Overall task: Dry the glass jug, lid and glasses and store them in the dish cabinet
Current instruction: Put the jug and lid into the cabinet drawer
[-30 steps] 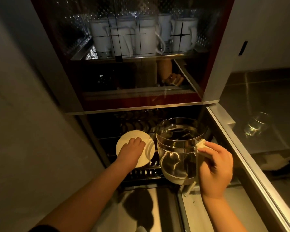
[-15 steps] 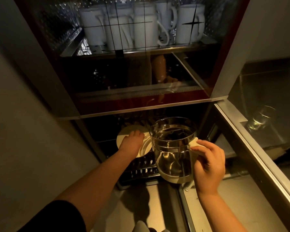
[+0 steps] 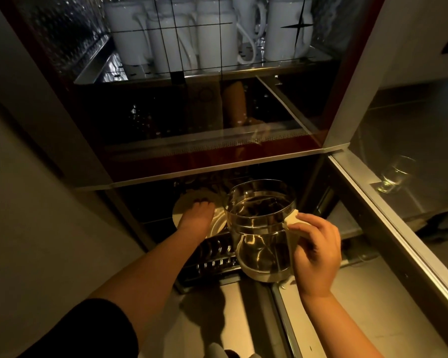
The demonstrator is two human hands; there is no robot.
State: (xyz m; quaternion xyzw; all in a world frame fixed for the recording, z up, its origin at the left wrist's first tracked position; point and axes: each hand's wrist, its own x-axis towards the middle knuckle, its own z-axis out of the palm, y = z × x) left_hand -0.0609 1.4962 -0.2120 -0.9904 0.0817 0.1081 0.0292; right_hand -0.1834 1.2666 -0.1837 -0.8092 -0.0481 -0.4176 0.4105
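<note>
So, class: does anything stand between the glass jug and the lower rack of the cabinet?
Nothing visible does. The right hand holds the glass jug by its handle just above the lower rack, beside the lid.

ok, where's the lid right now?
Head view, lower centre-left: the lid sits under the left hand, inside the cabinet's lower compartment, just left of the glass jug.

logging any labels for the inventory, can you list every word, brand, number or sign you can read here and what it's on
None can be read in this view.
White mugs: only thin black lines and a black star-like mark, no letters.
Glass jug, held at its handle by the right hand: no print visible.
Lid under the left hand: plain on the part that shows.
Cabinet door glass: only reflections.
Glass on the right: no marking.
</note>
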